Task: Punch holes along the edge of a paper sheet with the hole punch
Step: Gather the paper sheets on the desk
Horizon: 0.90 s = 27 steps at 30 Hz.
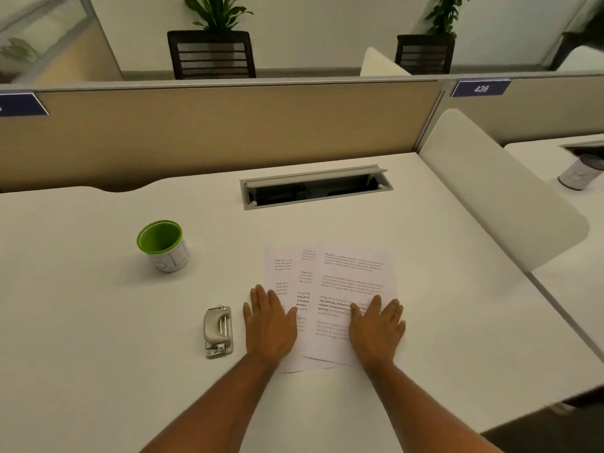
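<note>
On the white desk [98, 322], several printed paper sheets [346, 273] lie fanned and overlapping, directly ahead of the person. Left hand [271, 322] and right hand [377, 328] rest flat on the sheets, fingers extended, grasping nothing. Hole punch [218, 331] sits untouched just beside the left hand. Assessment: preparatory step; no punching is under way. Next move calls for separating one sheet and feeding its edge squarely into the punch. Green-lined cup [162, 245] stands well apart.
</note>
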### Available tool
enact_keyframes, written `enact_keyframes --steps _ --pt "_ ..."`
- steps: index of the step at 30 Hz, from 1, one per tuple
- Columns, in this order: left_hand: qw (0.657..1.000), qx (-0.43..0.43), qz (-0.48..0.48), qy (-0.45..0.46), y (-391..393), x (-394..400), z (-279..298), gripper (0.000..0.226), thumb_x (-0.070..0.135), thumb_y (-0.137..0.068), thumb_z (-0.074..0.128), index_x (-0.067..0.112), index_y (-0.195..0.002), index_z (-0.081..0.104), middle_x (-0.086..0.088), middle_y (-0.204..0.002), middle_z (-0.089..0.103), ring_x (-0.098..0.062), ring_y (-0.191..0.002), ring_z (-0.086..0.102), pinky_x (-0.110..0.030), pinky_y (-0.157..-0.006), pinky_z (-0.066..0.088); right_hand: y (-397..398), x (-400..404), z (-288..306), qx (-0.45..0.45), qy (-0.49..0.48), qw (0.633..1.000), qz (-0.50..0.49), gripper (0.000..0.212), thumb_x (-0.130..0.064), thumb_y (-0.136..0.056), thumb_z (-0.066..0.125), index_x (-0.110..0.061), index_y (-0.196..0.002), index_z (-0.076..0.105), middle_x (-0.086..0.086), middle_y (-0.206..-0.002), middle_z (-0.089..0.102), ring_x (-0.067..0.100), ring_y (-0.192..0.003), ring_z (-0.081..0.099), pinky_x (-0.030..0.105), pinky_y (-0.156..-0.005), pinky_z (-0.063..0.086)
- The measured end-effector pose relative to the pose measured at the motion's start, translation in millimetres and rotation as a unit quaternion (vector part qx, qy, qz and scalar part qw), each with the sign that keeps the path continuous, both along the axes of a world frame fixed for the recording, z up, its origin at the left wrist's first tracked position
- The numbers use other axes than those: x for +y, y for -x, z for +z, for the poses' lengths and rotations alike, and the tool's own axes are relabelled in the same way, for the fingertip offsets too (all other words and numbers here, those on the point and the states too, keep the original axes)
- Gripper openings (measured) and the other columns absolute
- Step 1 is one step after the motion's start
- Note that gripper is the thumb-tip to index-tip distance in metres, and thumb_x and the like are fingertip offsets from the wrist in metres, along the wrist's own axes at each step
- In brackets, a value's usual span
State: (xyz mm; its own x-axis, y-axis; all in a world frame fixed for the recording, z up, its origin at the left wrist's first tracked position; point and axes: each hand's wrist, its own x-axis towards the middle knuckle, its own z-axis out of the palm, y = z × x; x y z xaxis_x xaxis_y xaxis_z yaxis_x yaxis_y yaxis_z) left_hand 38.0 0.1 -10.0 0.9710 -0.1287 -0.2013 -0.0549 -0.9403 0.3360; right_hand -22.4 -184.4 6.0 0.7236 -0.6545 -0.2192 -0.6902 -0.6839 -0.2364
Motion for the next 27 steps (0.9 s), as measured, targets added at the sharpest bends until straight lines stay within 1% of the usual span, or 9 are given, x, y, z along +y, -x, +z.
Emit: enact_keyframes --steps 4,7,10,13,16,18,21,25,27 --pt "1.000 -0.008 -0.021 0.002 3 -1 -2 0.070 0.047 -0.101 0.028 0.004 -0.154 0.017 -0.021 -0.164 0.006 -0.032 -0.153 0.000 -0.046 -0.123 0.002 -8 20 -1 -0.014 -0.049 0.996 0.078 0.071 -0.052 -0.105 0.033 -0.011 -0.161 0.019 0.020 -0.170 0.007 0.033 -0.158 0.005 0.048 -0.128 0.010" --pt "1.000 -0.008 -0.024 0.002 1 1 1 0.067 0.045 -0.102 0.028 0.004 -0.154 0.020 -0.019 -0.164 0.011 -0.031 -0.152 0.004 -0.045 -0.123 0.004 -19 33 2 -0.042 -0.073 0.989 0.123 0.068 -0.050 -0.105 0.037 -0.010 -0.159 0.025 0.016 -0.170 0.017 0.031 -0.157 0.014 0.045 -0.127 0.017" --pt "1.000 -0.016 -0.011 0.011 -1 2 5 0.064 0.043 -0.101 0.032 0.005 -0.152 0.025 -0.016 -0.162 0.020 -0.029 -0.151 0.012 -0.046 -0.123 0.011 -27 29 7 -0.072 -0.065 0.992 0.086 0.062 -0.047 -0.104 0.041 -0.009 -0.153 0.036 0.015 -0.166 0.029 0.031 -0.154 0.024 0.045 -0.124 0.024" --pt "1.000 -0.022 0.007 0.015 -2 1 9 0.061 0.039 -0.100 0.040 0.005 -0.149 0.030 -0.015 -0.157 0.031 -0.030 -0.146 0.025 -0.043 -0.121 0.021 -31 20 12 -0.057 -0.069 0.995 0.038 0.053 -0.043 -0.103 0.046 -0.008 -0.143 0.045 0.015 -0.154 0.044 0.033 -0.143 0.038 0.046 -0.114 0.037" --pt "0.999 -0.034 0.026 0.024 -4 -8 15 0.052 0.032 -0.097 0.046 0.005 -0.141 0.039 -0.012 -0.141 0.047 -0.028 -0.128 0.042 -0.037 -0.108 0.038 -33 21 14 -0.045 -0.035 0.995 0.084 0.042 -0.037 -0.102 0.050 -0.010 -0.134 0.048 0.013 -0.134 0.054 0.031 -0.123 0.049 0.041 -0.096 0.047" --pt "0.997 -0.025 0.049 0.055 -5 -17 20 0.045 0.025 -0.095 0.049 0.006 -0.135 0.043 -0.010 -0.134 0.051 -0.026 -0.120 0.045 -0.036 -0.100 0.044 -35 21 15 -0.047 -0.032 0.992 0.113 0.038 -0.033 -0.102 0.050 -0.009 -0.132 0.048 0.013 -0.129 0.054 0.031 -0.119 0.049 0.038 -0.093 0.047" --pt "0.991 -0.016 0.091 0.101 -5 -27 25 0.031 0.017 -0.094 0.051 0.007 -0.124 0.048 -0.011 -0.126 0.054 -0.026 -0.115 0.046 -0.037 -0.093 0.048 -37 20 16 -0.051 -0.039 0.989 0.134 0.037 -0.032 -0.103 0.049 -0.008 -0.132 0.047 0.014 -0.128 0.053 0.029 -0.119 0.049 0.035 -0.094 0.046" --pt "0.982 -0.007 0.142 0.125 -11 -32 33 0.027 0.014 -0.095 0.050 0.006 -0.121 0.050 -0.013 -0.123 0.053 -0.026 -0.115 0.047 -0.037 -0.093 0.048 -45 17 19 -0.052 -0.045 0.991 0.118 0.037 -0.034 -0.103 0.050 -0.007 -0.128 0.047 0.015 -0.127 0.055 0.028 -0.116 0.052 0.032 -0.095 0.044" --pt "0.977 0.004 0.165 0.134 -16 -33 36 0.028 0.013 -0.094 0.051 0.004 -0.120 0.050 -0.015 -0.124 0.053 -0.028 -0.115 0.047 -0.038 -0.094 0.046 -52 16 23 -0.042 -0.079 0.992 0.092 0.041 -0.036 -0.103 0.052 -0.005 -0.129 0.047 0.018 -0.129 0.056 0.030 -0.117 0.054 0.035 -0.099 0.045"
